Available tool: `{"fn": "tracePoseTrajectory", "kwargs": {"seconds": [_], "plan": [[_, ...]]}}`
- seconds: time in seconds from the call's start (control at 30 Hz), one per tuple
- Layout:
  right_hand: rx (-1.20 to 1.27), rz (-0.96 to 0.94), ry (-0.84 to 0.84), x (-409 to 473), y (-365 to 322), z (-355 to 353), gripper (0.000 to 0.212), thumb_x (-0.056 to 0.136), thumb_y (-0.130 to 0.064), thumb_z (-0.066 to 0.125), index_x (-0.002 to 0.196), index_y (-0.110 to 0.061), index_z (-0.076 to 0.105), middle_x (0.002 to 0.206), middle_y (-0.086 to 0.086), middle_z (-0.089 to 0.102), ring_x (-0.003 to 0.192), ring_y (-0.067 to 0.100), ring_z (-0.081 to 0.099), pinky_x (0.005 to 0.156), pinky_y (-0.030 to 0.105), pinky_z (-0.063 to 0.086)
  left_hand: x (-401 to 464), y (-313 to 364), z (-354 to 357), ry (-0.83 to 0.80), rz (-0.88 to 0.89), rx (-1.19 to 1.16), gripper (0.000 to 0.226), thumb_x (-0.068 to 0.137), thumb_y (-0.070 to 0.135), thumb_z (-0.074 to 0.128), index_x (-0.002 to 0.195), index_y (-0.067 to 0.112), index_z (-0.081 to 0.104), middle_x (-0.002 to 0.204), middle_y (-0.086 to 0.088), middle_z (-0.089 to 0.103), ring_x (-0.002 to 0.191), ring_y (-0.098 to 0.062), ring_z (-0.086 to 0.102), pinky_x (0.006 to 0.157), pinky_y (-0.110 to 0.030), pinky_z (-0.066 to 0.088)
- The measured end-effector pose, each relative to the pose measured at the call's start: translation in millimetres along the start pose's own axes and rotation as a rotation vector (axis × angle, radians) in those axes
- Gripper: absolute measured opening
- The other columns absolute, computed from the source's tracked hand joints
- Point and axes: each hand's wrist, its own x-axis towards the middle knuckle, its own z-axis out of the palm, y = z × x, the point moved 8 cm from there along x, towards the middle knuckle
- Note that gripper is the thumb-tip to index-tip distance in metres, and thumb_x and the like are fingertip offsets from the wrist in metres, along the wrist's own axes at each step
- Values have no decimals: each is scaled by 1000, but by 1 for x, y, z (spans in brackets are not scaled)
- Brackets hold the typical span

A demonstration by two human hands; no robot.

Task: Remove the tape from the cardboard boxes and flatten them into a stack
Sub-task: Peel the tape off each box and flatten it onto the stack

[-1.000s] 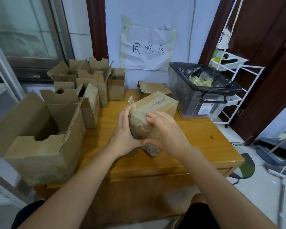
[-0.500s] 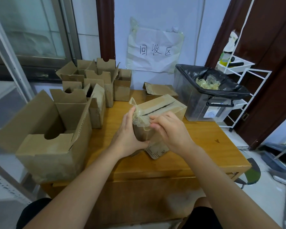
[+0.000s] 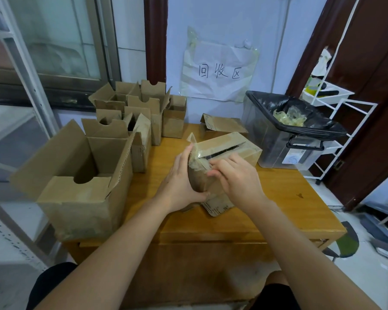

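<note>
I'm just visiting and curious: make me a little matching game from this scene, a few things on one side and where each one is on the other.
Things:
1. taped box
2. big open box
3. bin
4. paper sign

Places:
A. on the wall behind the table
B. at the table's right far corner, lined with a black bag
C. held between the left hand and right hand
D. at the table's left near edge

Pairs: 1-C, 2-D, 3-B, 4-A
</note>
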Motion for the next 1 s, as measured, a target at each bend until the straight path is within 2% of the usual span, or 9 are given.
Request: {"fn": "tracePoseTrajectory", "kwargs": {"seconds": [0.13,0.27,0.33,0.43,0.57,0.7,0.77,0.87,1.0], "plan": [[72,66,-63,2,0,1,49,107,-46,39,99,-10,72,97,0,73,88,19,60,72,38,53,-1,-1,-1,-1,-17,-11,143,64,44,96,154,54,-15,163,21,12,148,-19,30,108,-38,40],[200,155,-221,-2,6,1,44,98,-51,52,115,-14,69,112,-3,70,106,16,57,88,37,53,-1,-1,-2,-8,-15,-28,143,64,44,96,151,60,-15,163,19,14,147,-19,32,104,-36,39],[207,151,-224,-3,9,-2,38,93,-41,65,120,-16,70,117,-3,69,111,14,57,93,37,53,-1,0,-3,-8,-18,-24,141,65,44,96,149,61,-15,163,19,14,147,-18,32,104,-35,37],[147,45,-127,-2,5,-7,19,93,-20,70,109,-14,77,120,1,71,112,17,62,96,36,53,-2,0,-2,-11,-21,-27,139,65,44,96,147,62,-15,163,20,14,146,-17,32,104,-35,38],[143,13,-68,0,-1,-12,15,96,-23,67,102,-14,78,104,-3,76,100,13,69,87,34,58,-1,1,-4,-28,-30,-10,140,65,47,96,151,59,-14,163,19,17,146,-18,34,111,-43,42],[124,79,-61,3,2,-22,27,102,-32,54,101,-15,74,84,-5,74,76,12,70,61,38,58,0,4,-5,-47,-32,-25,141,66,45,96,153,61,-14,163,21,17,147,-20,34,113,-48,43],[131,93,-81,4,0,-23,25,103,-33,51,102,-16,70,76,-6,70,65,11,66,52,37,54,-1,5,-6,-45,-33,-30,141,66,44,96,154,60,-13,163,20,18,147,-20,34,113,-48,42],[133,143,-104,3,-1,-22,17,103,-32,55,104,-18,65,78,-9,69,64,7,64,53,35,54,0,5,-6,-62,-37,-43,140,66,42,97,156,59,-10,164,19,17,149,-20,31,114,-47,39],[131,191,-28,7,0,-29,14,97,-24,64,105,-14,71,90,-5,71,74,9,67,60,34,59,-1,5,-7,-133,-32,-84,137,65,38,98,155,59,-3,166,15,17,151,-20,27,117,-49,38]]}}
